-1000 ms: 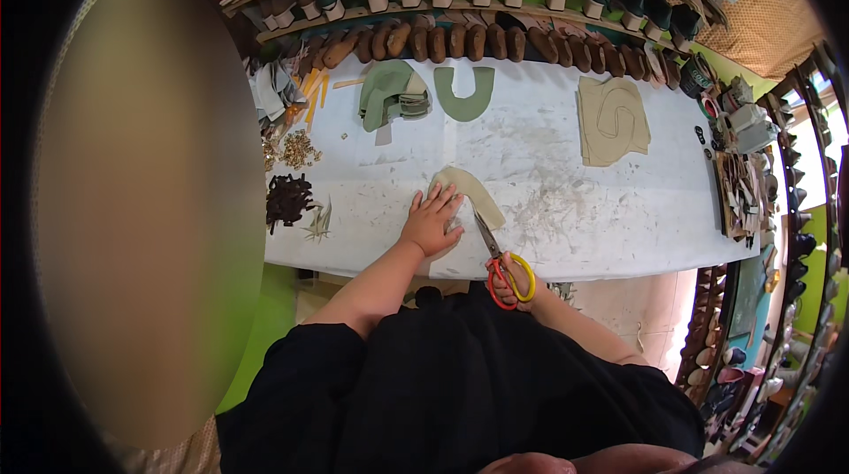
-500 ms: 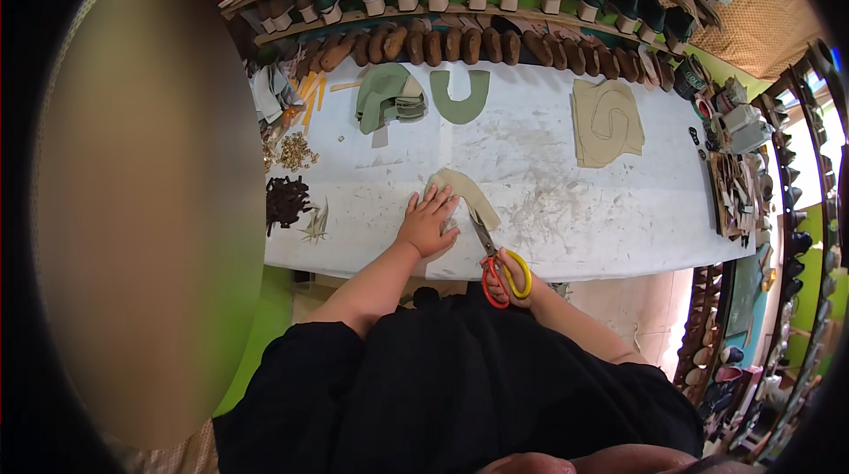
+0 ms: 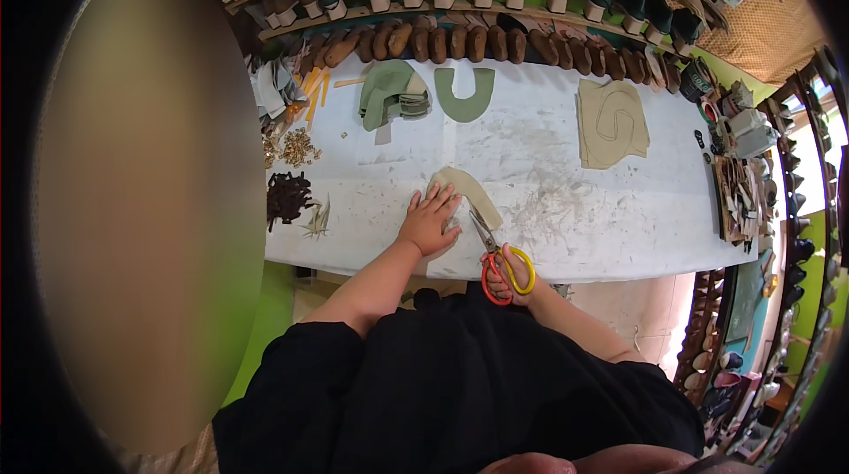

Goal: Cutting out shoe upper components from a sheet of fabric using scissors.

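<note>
A curved beige piece of material [image 3: 478, 195] lies on the white-covered table in front of me. My left hand [image 3: 429, 222] rests flat on its left part, fingers spread, pressing it to the surface. In my right hand [image 3: 515, 279] is a pair of scissors [image 3: 492, 248] with one red and one yellow handle loop. The blades are slightly parted and point away from me, at the inner edge of the beige piece near its right end. Whether they touch the material I cannot tell.
Stacked green cut pieces [image 3: 385, 94] and a green U-shaped piece [image 3: 464, 107] lie farther back. A marked beige sheet [image 3: 612, 125] is at right. Gold bits [image 3: 299, 147] and dark strips [image 3: 287, 197] sit at left. Shoe lasts [image 3: 478, 43] line the far edge.
The scissors have opened a little and their tips have shifted slightly left against the beige piece. My left hand keeps its place on the material.
</note>
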`<state>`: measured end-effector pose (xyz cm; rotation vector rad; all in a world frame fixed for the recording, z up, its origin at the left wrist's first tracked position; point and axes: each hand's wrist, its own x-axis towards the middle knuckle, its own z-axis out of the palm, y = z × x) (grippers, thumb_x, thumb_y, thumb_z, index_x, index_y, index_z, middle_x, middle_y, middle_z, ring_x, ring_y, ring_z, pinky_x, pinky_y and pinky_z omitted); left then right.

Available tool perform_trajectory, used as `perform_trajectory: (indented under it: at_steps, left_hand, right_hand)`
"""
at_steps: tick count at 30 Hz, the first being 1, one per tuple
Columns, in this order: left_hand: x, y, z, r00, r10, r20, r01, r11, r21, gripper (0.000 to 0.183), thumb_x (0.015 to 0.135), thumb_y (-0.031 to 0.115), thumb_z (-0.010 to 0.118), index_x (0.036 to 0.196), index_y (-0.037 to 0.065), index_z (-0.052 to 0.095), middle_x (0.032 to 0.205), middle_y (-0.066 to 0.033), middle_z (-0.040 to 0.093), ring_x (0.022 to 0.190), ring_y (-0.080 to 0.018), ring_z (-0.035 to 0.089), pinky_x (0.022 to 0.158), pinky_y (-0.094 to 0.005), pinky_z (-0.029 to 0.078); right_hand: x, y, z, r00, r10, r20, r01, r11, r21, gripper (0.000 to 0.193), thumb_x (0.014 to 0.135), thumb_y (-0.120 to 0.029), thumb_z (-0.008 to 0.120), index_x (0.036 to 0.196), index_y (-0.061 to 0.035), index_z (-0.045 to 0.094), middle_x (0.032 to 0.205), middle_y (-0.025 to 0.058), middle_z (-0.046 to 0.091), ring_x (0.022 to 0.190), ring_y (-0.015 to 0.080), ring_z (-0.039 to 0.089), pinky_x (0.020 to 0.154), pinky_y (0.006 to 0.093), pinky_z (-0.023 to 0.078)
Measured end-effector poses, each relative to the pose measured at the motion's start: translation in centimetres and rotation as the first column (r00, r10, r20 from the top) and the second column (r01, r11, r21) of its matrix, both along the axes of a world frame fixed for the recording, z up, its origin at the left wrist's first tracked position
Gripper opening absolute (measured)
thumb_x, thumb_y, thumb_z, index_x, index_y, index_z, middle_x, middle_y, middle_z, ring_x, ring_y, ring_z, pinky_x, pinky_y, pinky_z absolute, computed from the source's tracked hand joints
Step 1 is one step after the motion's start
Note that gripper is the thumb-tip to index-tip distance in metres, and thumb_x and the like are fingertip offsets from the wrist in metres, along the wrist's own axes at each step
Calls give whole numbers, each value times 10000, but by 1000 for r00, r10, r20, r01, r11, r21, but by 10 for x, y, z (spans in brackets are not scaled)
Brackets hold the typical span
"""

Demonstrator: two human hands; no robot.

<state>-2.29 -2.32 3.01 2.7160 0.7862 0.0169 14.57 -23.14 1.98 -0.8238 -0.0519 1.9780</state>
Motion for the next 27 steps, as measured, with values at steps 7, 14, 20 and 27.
perform_trajectory:
  at_steps: [7, 14, 20, 27]
  left_hand:
    - [1, 0, -3, 1000, 0, 4, 0, 1000, 18, 708, 849, 461, 627, 1489, 247, 412, 1614, -9, 277, 1494, -238, 230, 1203, -522, 134]
    - [0, 0, -2, 1000, -3, 21, 2, 1000, 12, 713, 847, 453, 631, 1493, 241, 416, 1612, -29, 287, 1488, -262, 245, 1190, -534, 148]
    - [1, -1, -1, 1000, 3, 11, -3, 1000, 13, 718, 849, 457, 627, 1495, 234, 406, 1611, -18, 285, 1493, -247, 233, 1200, -528, 135]
    - [1, -1, 0, 1000, -2, -16, 2, 1000, 7, 696, 875, 444, 603, 1502, 222, 397, 1619, -19, 271, 1497, -249, 225, 1202, -519, 127]
  right_hand:
    - [2, -2, -6, 999, -36, -4, 36, 999, -13, 569, 978, -664, 382, 1138, -134, 514, 616, -19, 380, 422, 69, 305, 351, 205, 240]
    - [6, -2, -6, 999, 19, 26, -20, 1000, 23, 576, 978, -662, 382, 1146, -130, 526, 626, -8, 406, 432, 81, 338, 369, 215, 296]
    - [1, -11, 6, 989, 123, 80, -126, 991, 35, 527, 995, -617, 405, 1205, -140, 484, 712, 11, 465, 505, 132, 430, 429, 268, 377]
    - [25, -28, 30, 913, 211, 348, -246, 967, 59, 453, 1007, -526, 485, 1223, -130, 457, 717, 1, 453, 510, 104, 426, 415, 256, 380]
